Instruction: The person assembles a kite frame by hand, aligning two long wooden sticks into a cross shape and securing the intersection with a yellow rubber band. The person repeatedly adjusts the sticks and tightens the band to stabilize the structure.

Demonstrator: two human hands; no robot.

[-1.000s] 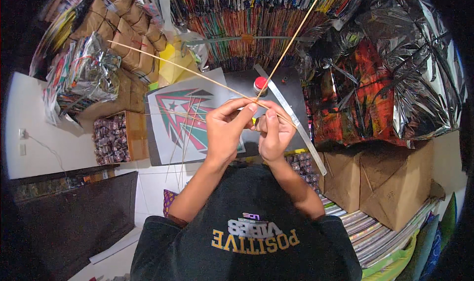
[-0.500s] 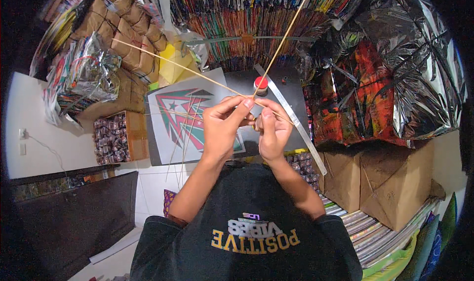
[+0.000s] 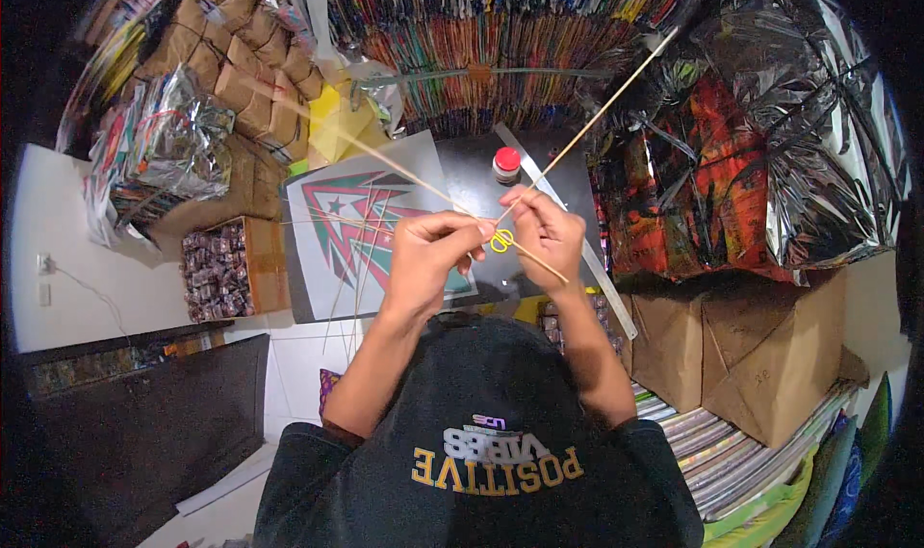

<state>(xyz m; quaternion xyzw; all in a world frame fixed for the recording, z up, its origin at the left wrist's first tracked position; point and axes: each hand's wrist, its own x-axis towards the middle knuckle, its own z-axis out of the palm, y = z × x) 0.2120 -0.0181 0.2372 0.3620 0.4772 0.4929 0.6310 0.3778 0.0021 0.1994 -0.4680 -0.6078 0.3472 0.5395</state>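
Note:
Two thin bamboo sticks cross in front of me. One bamboo stick (image 3: 404,170) slants from the upper left down past my right wrist; the other bamboo stick (image 3: 608,101) rises to the upper right. My left hand (image 3: 421,259) pinches them where they cross. Just right of the crossing, my right hand (image 3: 553,240) has its fingers curled and pressed together beside the rising stick; whatever they hold is too small to make out. Below the crossing show the yellow handles of scissors (image 3: 501,241). A small red-capped bottle (image 3: 506,165) stands beyond my hands.
On the dark board (image 3: 300,303) lies a sheet with a red, green and black pattern (image 3: 332,206), several thin sticks (image 3: 358,283) over it. A metal ruler (image 3: 604,293) lies right. Around stand a box of small packets (image 3: 260,259), plastic-wrapped bundles (image 3: 707,192) and brown cartons (image 3: 770,356).
Both sticks have swung, the rising one tilting further right. My right hand has shifted slightly right and up, away from my left fingertips, and the scissors' handles now show more fully.

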